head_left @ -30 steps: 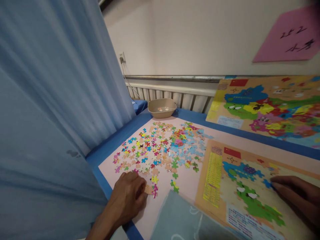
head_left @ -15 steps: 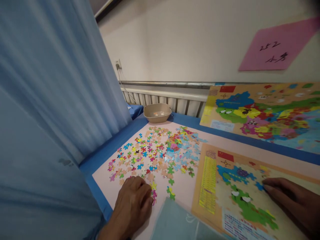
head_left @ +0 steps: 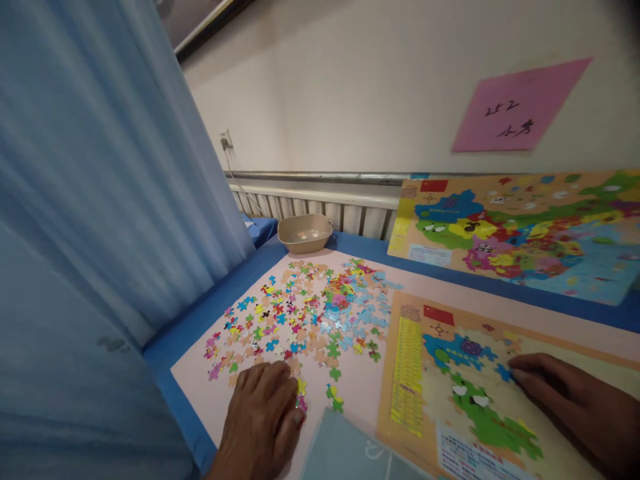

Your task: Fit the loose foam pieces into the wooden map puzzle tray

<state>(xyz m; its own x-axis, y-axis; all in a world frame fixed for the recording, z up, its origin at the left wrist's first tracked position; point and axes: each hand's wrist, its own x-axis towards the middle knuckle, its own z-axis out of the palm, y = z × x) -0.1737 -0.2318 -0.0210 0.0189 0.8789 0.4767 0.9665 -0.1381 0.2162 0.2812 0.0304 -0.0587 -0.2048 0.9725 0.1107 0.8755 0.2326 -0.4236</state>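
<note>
Blue puzzle piece point(head_left: 503, 373) sits pinched between the nearly closed fingers of the right hand point(head_left: 560, 400), at the board point(head_left: 413, 447) on the right; the left hand point(head_left: 265, 407) curls loosely, its hold impossible to tell. Placing seems in hand, the next move calling for matching edges with the blue patch point(head_left: 435, 343).

Two hands point(head_left: 263, 413) point(head_left: 575, 393), one puzzle board point(head_left: 436, 388), one map point(head_left: 510, 233), one basin point(head_left: 305, 245).

lying flat as a part-filled map puzzle point(head_left: 417, 448), showing a blue piece point(head_left: 503, 373) beside its blue patch point(head_left: 445, 348); spreading leftward as loose pieces point(head_left: 316, 341).
</note>
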